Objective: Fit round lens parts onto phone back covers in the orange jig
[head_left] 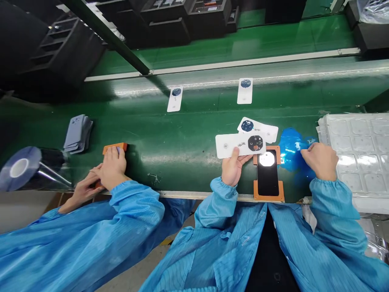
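My left hand pinches a white card that carries a black round part, holding it just left of an orange jig. A black phone back lies in the jig with a bright round spot near its top. My right hand is closed, its fingertips on a crumpled blue film beside the jig. Another white card with a blue round part lies just beyond the held card.
A co-worker's hands press on another orange jig at the left, near a stack of grey phone backs and a tape roll. Two more white cards lie farther along the green belt. Clear blister trays are stacked at the right.
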A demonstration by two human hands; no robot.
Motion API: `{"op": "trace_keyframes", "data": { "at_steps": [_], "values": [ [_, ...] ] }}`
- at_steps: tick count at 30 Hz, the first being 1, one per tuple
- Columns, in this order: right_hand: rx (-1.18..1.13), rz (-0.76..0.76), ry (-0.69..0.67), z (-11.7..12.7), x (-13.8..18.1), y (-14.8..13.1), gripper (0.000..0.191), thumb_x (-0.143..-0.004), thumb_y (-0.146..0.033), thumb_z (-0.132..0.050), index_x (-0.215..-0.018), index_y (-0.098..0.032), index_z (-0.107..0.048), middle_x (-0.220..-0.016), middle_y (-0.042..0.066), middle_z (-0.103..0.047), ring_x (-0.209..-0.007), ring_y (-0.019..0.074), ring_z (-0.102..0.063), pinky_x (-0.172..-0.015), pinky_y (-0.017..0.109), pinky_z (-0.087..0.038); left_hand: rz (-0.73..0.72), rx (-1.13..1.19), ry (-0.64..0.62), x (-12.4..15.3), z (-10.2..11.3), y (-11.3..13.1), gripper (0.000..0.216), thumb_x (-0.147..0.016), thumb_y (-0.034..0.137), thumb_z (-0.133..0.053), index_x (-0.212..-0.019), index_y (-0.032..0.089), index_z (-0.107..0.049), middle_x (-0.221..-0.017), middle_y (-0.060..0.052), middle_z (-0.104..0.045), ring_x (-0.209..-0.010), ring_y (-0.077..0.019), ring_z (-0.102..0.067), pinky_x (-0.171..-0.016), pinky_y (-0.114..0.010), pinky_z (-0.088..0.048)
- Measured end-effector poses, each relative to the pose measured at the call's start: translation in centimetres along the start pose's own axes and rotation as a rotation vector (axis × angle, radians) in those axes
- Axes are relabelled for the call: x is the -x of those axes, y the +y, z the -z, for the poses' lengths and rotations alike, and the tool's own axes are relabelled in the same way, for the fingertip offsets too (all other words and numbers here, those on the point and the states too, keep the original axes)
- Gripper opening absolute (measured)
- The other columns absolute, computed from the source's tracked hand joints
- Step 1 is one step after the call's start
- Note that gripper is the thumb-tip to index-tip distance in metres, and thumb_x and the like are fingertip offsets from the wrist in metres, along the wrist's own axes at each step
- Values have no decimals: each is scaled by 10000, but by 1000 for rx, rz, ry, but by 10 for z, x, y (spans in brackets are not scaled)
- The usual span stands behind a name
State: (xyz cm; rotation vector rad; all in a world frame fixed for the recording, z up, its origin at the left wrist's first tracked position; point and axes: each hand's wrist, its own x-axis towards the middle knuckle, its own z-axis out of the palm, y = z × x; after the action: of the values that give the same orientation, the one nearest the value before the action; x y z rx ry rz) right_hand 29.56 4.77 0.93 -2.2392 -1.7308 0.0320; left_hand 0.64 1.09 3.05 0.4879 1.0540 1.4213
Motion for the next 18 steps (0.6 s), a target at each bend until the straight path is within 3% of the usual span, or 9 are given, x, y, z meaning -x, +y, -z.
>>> {"op": "trace_keyframes", "data": {
  "at_steps": [3,7,9,13,15,18],
  "values": [
    [97,-17,-50,5,-2,13,148,-761,-184,-621,-634,-210,-549,-687,95,-579,-633,245,-584,-633,441,-467,-156,-269,-110,7,6,17,446,-855,476,-774,-1198,193,-740,-1234,-112,-746,-1185,-295,-702,-1032,-433,-590],
    [125,-3,-57,32,9,4,76,-852,-237,-606,-783,-208,-620,-856,116,-658,-694,231,-600,-632,382,-428,-386,-717,-594,18,6,29,329,-887,303,-747,-1206,225,-758,-1307,-110,-721,-1293,-307,-647,-1189,-450,-468],
    [90,78,-20,46,19,-3,73,-886,-263,-597,-847,-213,-633,-880,91,-670,-722,223,-606,-615,349,-403,-552,-954,-735,21,6,25,320,-962,259,-635,-1271,221,-712,-1368,-110,-688,-1328,-288,-622,-1182,-466,-479],
    [-142,359,13,59,46,-16,93,-953,-232,-546,-957,-197,-632,-870,54,-679,-726,193,-631,-616,323,-454,-943,-1481,-834,20,10,3,360,-1049,153,-414,-1344,132,-619,-1391,-147,-667,-1358,-268,-595,-1124,-448,-539],
    [-260,516,-50,58,59,-25,137,-969,-187,-521,-1050,-186,-632,-940,64,-698,-782,190,-663,-678,318,-522,-1077,-1600,-837,18,13,-6,358,-1045,134,-421,-1356,117,-597,-1379,-152,-673,-1356,-266,-598,-1116,-423,-548],
    [-316,769,-165,54,74,-39,317,-958,-104,-486,-1245,-176,-600,-1178,115,-693,-1026,231,-682,-853,351,-583,-1159,-1646,-826,17,15,-12,354,-1039,131,-439,-1362,110,-584,-1386,-147,-669,-1364,-256,-591,-1132,-396,-534]
  ]
}}
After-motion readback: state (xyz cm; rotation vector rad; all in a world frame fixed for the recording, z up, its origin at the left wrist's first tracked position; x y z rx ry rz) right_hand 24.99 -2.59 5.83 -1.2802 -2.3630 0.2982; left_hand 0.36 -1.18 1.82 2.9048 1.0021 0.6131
